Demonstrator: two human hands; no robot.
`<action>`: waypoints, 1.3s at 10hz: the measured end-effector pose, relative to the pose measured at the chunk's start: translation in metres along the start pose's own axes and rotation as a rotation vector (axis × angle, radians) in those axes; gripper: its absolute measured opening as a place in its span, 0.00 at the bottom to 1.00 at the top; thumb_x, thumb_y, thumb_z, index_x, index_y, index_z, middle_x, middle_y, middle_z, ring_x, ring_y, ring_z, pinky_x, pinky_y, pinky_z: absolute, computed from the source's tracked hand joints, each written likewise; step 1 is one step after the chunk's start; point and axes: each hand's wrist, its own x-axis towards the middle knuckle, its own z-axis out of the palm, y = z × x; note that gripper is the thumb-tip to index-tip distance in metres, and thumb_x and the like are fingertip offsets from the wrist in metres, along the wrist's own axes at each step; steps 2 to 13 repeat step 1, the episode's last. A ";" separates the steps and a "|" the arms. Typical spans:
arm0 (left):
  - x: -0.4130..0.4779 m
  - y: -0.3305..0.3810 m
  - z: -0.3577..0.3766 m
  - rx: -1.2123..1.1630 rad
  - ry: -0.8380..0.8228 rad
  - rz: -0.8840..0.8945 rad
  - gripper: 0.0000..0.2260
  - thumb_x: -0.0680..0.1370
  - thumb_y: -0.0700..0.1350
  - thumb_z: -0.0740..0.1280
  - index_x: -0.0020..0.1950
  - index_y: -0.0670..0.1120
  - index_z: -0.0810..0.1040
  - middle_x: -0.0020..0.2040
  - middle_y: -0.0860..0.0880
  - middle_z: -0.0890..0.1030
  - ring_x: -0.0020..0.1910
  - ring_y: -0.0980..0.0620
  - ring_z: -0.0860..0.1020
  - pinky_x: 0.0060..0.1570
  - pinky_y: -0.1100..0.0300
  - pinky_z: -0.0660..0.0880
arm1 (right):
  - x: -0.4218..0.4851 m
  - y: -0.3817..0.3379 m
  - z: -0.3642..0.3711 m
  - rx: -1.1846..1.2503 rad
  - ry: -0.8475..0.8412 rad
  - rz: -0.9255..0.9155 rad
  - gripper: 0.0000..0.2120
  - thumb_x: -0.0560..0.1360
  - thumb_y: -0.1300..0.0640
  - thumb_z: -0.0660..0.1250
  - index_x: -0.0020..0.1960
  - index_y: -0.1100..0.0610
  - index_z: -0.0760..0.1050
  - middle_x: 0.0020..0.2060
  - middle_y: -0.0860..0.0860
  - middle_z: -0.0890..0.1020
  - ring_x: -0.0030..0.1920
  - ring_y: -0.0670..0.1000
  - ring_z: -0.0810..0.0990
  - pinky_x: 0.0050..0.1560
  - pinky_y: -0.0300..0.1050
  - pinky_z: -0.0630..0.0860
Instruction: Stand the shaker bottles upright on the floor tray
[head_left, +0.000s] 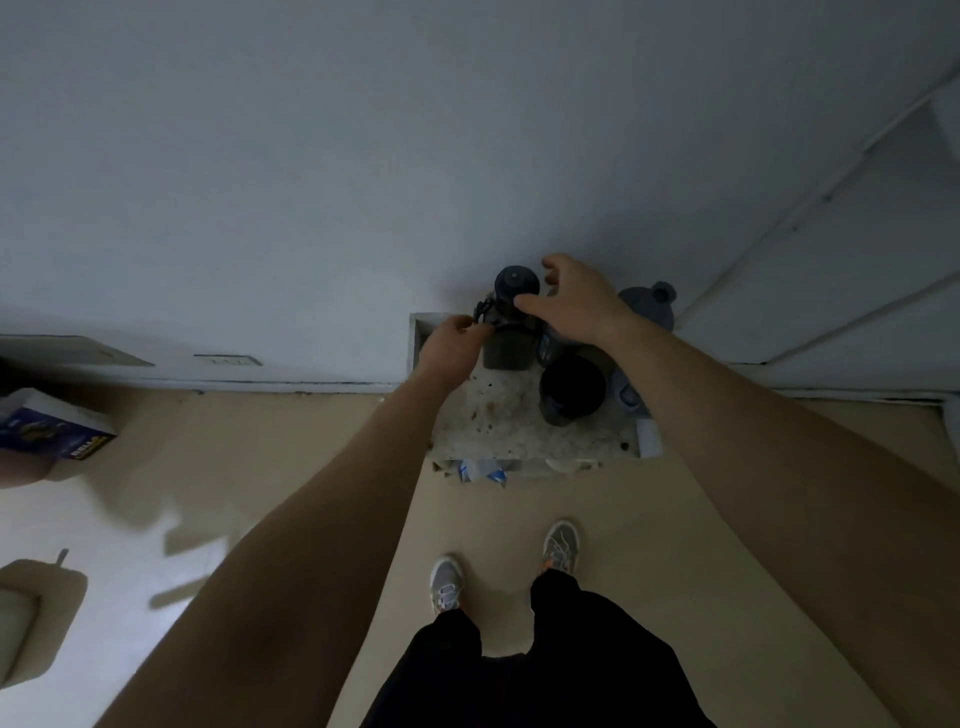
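Note:
A speckled white floor tray (519, 426) lies against the wall. At its back stands a dark shaker bottle (509, 343) with a dark round lid and a loop strap. My left hand (452, 340) pinches that strap at the bottle's left side. My right hand (571, 301) curls around the lid from the right, fingers apart and touching its rim. A wider black-lidded shaker bottle (571, 389) stands upright to the right. A grey-lidded bottle (649, 306) stands behind my right forearm, partly hidden.
The wall runs just behind the tray, with a door frame (831, 208) at the right. A blue box (47, 426) lies on the floor at the far left. My feet (504, 561) stand in front of the tray. A crumpled blue-white wrapper (483, 470) lies at the tray's front edge.

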 end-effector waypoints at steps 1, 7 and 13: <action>-0.016 0.011 -0.016 0.188 0.059 0.078 0.28 0.80 0.53 0.64 0.77 0.44 0.64 0.69 0.43 0.75 0.66 0.44 0.74 0.56 0.57 0.69 | -0.016 0.002 -0.005 0.000 0.059 0.035 0.36 0.75 0.45 0.69 0.77 0.58 0.61 0.71 0.57 0.72 0.68 0.58 0.73 0.66 0.49 0.70; -0.016 0.011 -0.016 0.188 0.059 0.078 0.28 0.80 0.53 0.64 0.77 0.44 0.64 0.69 0.43 0.75 0.66 0.44 0.74 0.56 0.57 0.69 | -0.016 0.002 -0.005 0.000 0.059 0.035 0.36 0.75 0.45 0.69 0.77 0.58 0.61 0.71 0.57 0.72 0.68 0.58 0.73 0.66 0.49 0.70; -0.016 0.011 -0.016 0.188 0.059 0.078 0.28 0.80 0.53 0.64 0.77 0.44 0.64 0.69 0.43 0.75 0.66 0.44 0.74 0.56 0.57 0.69 | -0.016 0.002 -0.005 0.000 0.059 0.035 0.36 0.75 0.45 0.69 0.77 0.58 0.61 0.71 0.57 0.72 0.68 0.58 0.73 0.66 0.49 0.70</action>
